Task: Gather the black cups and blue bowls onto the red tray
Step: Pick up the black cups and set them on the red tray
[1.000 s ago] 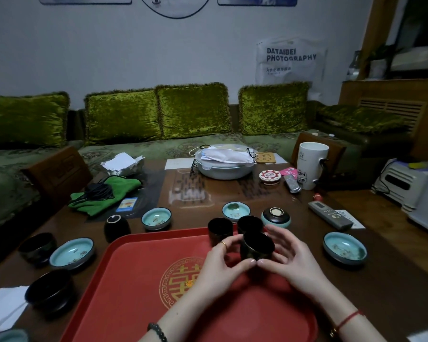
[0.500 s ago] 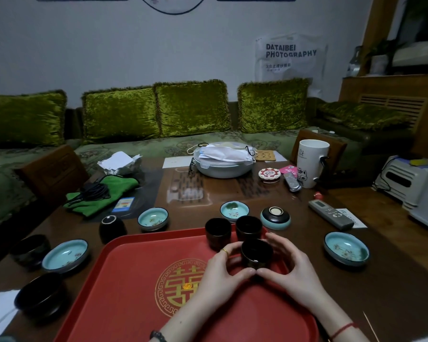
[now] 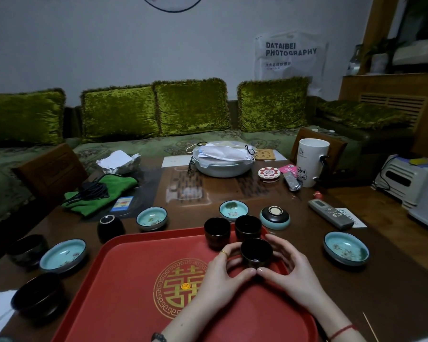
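Both hands are wrapping around one black cup point(image 3: 256, 253) that is sitting on the red tray point(image 3: 134, 280), near its far right part. The left hand point(image 3: 224, 280) and the right hand point(image 3: 290, 272) are cupping its sides, thumbs touching in front. Two more black cups point(image 3: 217, 232) are standing just behind it on the tray. Blue bowls point(image 3: 62, 255) are lying on the table point(image 3: 393, 287), left, right and far of the tray.

Three cups point(image 3: 247, 239) cluster on the tray point(image 3: 134, 280) at lower centre; bowls point(image 3: 62, 254) sit left of it, one bowl point(image 3: 346, 248) right, two bowls point(image 3: 233, 209) above it
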Demonstrator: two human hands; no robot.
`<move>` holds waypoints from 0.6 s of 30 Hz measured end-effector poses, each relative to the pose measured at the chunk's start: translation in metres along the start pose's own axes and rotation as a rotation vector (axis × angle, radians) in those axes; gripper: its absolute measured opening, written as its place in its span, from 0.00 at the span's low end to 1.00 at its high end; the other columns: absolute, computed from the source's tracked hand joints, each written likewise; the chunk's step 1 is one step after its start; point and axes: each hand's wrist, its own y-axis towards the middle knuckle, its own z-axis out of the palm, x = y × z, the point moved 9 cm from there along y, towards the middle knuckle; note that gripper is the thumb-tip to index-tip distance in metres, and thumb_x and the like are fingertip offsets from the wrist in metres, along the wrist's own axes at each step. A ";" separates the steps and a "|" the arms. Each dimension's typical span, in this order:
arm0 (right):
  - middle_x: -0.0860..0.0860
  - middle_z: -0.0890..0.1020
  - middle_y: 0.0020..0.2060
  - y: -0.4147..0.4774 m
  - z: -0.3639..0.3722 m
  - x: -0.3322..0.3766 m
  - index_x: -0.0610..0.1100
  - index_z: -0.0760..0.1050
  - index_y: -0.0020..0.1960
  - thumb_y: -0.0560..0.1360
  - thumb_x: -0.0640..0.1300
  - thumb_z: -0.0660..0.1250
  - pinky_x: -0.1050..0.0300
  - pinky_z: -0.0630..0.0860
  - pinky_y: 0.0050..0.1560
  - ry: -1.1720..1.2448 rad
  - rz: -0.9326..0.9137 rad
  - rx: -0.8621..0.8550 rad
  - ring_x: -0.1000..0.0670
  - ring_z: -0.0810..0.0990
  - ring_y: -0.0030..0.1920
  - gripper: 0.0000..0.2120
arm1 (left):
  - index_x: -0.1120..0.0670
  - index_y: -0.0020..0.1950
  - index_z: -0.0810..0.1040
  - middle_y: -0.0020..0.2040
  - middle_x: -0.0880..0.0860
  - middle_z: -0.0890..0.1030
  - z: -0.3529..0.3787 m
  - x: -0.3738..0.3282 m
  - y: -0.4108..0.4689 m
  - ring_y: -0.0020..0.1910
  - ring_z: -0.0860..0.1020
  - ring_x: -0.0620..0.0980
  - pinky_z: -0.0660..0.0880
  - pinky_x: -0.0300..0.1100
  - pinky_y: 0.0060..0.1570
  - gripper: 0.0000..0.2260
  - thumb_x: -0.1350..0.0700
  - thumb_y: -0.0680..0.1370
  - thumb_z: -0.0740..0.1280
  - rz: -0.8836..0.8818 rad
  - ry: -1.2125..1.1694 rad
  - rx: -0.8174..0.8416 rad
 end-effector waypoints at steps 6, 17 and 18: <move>0.59 0.79 0.56 -0.001 0.001 0.003 0.56 0.71 0.59 0.60 0.39 0.78 0.75 0.70 0.55 -0.028 -0.031 0.020 0.64 0.75 0.58 0.32 | 0.41 0.54 0.69 0.56 0.40 0.78 0.002 -0.002 -0.002 0.57 0.76 0.34 0.72 0.29 0.57 0.21 0.59 0.69 0.73 -0.006 0.030 0.026; 0.65 0.76 0.57 -0.009 -0.008 0.048 0.62 0.69 0.60 0.55 0.58 0.75 0.66 0.68 0.63 -0.168 -0.164 -0.070 0.62 0.73 0.61 0.34 | 0.41 0.62 0.64 0.62 0.48 0.74 -0.048 -0.027 -0.031 0.59 0.74 0.40 0.71 0.36 0.63 0.26 0.56 0.70 0.73 0.012 0.112 -0.027; 0.67 0.75 0.58 -0.009 -0.003 0.060 0.63 0.69 0.59 0.56 0.56 0.75 0.68 0.67 0.63 -0.185 -0.198 -0.070 0.63 0.73 0.61 0.33 | 0.40 0.60 0.64 0.62 0.48 0.75 -0.060 -0.033 -0.037 0.59 0.74 0.39 0.71 0.35 0.63 0.26 0.56 0.70 0.73 0.033 0.124 -0.052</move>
